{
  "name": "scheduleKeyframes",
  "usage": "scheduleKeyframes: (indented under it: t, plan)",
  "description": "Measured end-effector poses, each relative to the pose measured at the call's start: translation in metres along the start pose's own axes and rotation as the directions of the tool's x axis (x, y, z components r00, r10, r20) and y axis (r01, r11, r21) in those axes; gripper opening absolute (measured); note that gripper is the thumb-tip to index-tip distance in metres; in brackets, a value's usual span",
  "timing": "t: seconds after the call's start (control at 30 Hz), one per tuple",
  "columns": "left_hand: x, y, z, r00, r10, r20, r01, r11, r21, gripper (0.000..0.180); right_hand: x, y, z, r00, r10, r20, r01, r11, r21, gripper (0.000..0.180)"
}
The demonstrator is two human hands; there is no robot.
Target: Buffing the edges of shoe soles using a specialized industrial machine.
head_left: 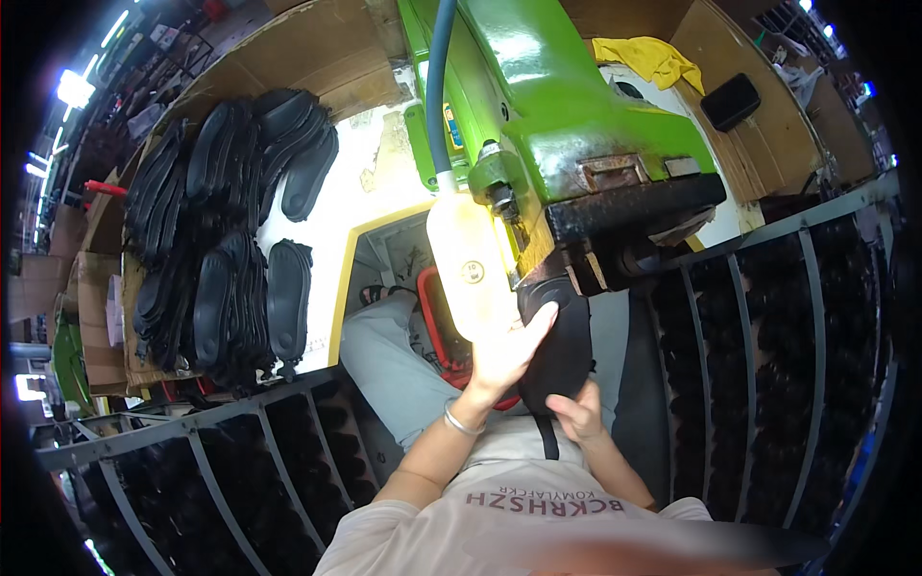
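A black shoe sole (562,348) is held lengthwise in front of me, its far end up against the working head of a green machine (586,125). My left hand (504,360) grips the sole's left side, its thumb lying on the upper face and its fingers mostly hidden beneath. At the near end, my right hand (579,415) holds the sole's right edge, with its thumb showing. A bright lamp (468,257) hangs just left of the machine head and glares over my left hand.
Stacks of black soles (226,154) stand on the white tabletop (327,240) at left, by cardboard walls. A red bin (432,322) sits below the table opening. Metal racks (740,374) of dark pieces flank me. A yellow cloth (653,62) lies at far right.
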State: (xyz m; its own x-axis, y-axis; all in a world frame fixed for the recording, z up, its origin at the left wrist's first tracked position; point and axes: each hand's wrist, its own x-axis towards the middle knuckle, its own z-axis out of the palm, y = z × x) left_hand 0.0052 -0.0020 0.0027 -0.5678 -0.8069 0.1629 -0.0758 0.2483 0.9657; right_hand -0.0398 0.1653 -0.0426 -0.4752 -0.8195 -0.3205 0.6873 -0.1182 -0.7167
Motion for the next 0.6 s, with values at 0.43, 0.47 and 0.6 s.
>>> scheduleKeyframes:
  t: [0.43,0.47,0.6]
  plan:
    - [0.007,0.003,-0.037,0.988,-0.144,0.055,0.154,0.935,-0.319,0.022,0.079,-0.123,0.016,0.914,-0.391,-0.112,0.359,0.905,-0.229,0.04]
    - [0.007,0.005,-0.045,0.988,-0.134,0.08,0.156,0.84,-0.519,0.026,0.085,-0.121,0.015,0.931,-0.358,-0.074,0.333,0.914,-0.231,0.041]
    - [-0.007,0.001,-0.077,0.986,-0.154,-0.061,0.105,0.868,-0.486,0.028,0.093,-0.101,0.032,0.946,-0.325,0.007,0.316,0.914,-0.257,0.038]
